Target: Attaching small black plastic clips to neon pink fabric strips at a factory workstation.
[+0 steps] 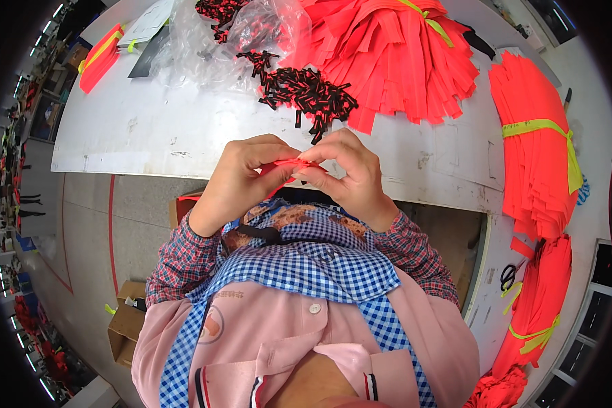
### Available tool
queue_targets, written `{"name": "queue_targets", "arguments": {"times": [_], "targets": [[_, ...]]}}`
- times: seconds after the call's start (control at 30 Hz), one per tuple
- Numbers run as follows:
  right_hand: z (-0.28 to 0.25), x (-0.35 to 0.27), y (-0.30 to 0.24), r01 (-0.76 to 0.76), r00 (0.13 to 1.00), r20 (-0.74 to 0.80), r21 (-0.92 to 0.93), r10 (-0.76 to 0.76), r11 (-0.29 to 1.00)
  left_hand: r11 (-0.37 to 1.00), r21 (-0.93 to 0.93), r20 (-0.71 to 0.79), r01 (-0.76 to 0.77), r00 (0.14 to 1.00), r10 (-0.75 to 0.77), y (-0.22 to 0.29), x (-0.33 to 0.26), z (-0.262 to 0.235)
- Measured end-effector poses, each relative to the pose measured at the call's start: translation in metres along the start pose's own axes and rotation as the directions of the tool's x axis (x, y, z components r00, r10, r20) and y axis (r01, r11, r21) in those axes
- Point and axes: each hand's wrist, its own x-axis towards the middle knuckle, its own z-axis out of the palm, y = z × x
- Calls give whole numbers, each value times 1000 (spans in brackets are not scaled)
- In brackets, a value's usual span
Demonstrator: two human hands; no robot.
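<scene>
My left hand (241,178) and my right hand (352,168) meet in front of my chest, just off the near edge of the table. Thumb and fingers of both pinch a small red fabric piece (294,162). Most of the piece is hidden by the fingers, and a red part of it shows below the left fingertips. Just beyond the hands, a loose pile of small black-and-red pieces (306,95) lies on the white table (149,136). A large fanned bundle of red fabric strips (387,61), bound with a yellow-green band, lies behind and right of that pile.
Crumpled clear plastic bags (214,51) lie at the back. A small red bundle (102,58) is at the far left. Tied red bundles (534,146) line the right side, with black-handled scissors (508,276) nearby. A cardboard box (126,326) stands on the floor at left.
</scene>
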Motion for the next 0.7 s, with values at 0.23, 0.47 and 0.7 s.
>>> {"name": "queue_targets", "arguments": {"times": [0.23,0.47,0.7], "targets": [[2,-2,-2,67,998,-11,-34,-68,997,996,-80,10,-28,1000,28,-6,-2,2],[4,-6,-3,-40,999,4,140,39,989,980,-192,11,-60,998,63,-12,-1,5],[3,-7,-2,-74,997,22,153,71,986,985,-164,16,-49,999,52,-14,-2,5]]}}
